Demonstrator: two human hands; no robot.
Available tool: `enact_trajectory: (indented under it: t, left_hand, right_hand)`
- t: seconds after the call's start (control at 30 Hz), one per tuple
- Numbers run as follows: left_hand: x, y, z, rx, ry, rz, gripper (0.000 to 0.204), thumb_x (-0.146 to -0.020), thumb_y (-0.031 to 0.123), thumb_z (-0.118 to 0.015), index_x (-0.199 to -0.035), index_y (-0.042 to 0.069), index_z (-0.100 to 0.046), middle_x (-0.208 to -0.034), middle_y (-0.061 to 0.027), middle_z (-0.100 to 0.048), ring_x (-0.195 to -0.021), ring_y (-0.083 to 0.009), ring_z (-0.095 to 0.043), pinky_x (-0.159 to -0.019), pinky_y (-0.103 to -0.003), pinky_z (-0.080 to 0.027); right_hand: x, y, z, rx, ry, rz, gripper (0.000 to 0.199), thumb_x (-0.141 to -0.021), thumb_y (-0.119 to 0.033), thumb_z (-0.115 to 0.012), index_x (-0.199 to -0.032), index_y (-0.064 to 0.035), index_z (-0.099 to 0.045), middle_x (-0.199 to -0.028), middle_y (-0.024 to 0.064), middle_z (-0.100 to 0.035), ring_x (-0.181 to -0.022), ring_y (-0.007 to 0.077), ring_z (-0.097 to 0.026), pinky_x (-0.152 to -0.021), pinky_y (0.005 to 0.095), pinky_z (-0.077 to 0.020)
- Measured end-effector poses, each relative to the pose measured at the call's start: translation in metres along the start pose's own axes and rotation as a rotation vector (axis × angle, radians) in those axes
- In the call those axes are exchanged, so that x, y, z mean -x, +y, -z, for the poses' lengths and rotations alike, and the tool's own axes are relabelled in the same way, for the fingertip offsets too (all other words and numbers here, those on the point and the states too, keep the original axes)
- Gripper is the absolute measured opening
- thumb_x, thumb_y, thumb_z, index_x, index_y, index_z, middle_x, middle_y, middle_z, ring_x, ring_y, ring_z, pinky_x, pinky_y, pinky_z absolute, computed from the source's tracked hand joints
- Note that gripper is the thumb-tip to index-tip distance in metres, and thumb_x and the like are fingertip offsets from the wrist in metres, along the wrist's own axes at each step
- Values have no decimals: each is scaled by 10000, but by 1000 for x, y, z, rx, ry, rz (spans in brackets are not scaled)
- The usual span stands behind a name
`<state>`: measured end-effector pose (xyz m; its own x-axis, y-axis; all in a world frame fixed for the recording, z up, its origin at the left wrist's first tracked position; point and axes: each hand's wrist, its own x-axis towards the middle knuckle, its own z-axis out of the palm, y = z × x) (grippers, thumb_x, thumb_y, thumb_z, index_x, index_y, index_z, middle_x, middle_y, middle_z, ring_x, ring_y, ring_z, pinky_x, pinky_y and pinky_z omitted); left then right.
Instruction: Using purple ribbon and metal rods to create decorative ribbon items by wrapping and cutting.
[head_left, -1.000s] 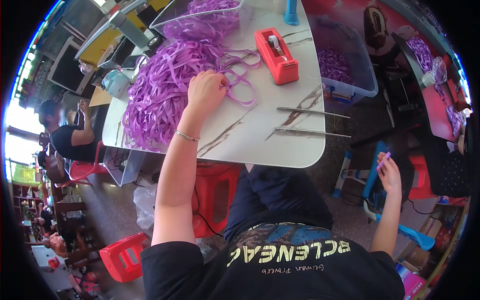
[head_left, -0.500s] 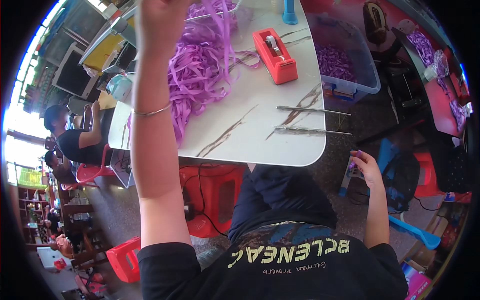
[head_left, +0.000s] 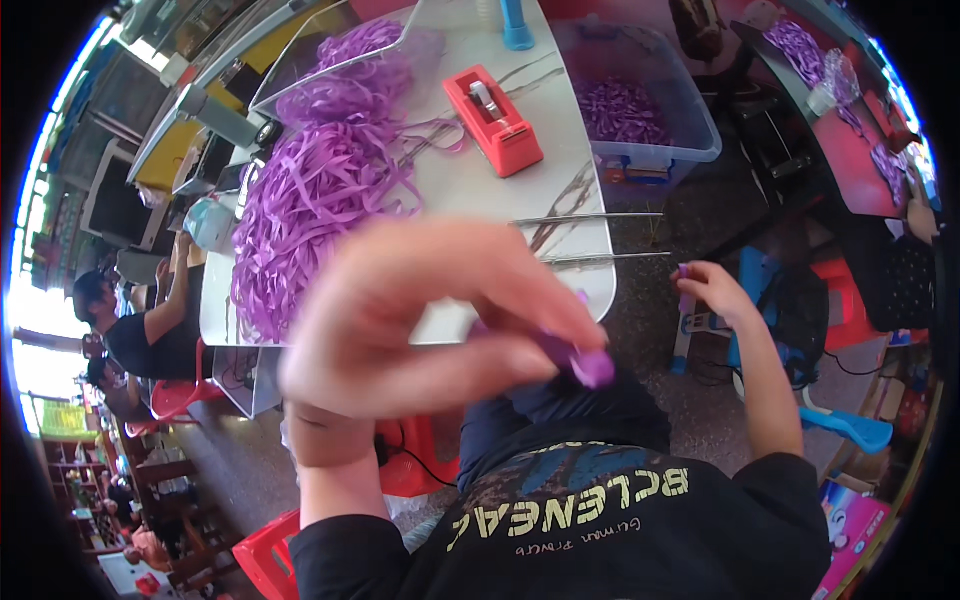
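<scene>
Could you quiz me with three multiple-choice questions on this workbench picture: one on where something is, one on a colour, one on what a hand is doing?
1. Where is the tape dispenser?
A. on the white table
B. on the floor
C. inside the clear bin

2. What colour is the ribbon pile?
A. green
B. purple
C. yellow

3. What is the left hand doing?
A. lying flat on the table
B. pinching a purple strip
C. gripping the dispenser

Answers: 1 A, it stands on the tabletop; 2 B, every strand is purple; 3 B, its fingertips close on the strip, raised near the camera.
</scene>
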<state>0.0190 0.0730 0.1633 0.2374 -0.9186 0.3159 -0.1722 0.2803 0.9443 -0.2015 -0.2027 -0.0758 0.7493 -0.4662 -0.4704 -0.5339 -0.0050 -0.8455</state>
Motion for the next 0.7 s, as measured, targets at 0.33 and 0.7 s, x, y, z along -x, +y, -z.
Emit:
enact_trajectory:
  t: [0.33, 0.7]
  left_hand:
    - [9, -89, -57, 369, -302, 443, 264, -884, 106, -527, -1126, 1, -524, -801, -46, -614, -602, -46, -507, -554, -169, -409]
    - [4, -137, -56, 560, -30, 488, 188, -896, 95, -504, -1039, 47, -392, -869, -125, -621, -608, -60, -518, -543, -185, -455]
  right_hand:
    - [-80, -144, 40, 98, 596, 565, 312, -882, -230, -536, -1104, -11, -552, -903, 59, -617, -870, 144, -582, -822, 258, -430]
    - [52, -140, -52, -264, -432, 510, 345, -799, -53, -626, -1114, 21, -507, -966, 63, -588, -891, 107, -563, -797, 242, -453]
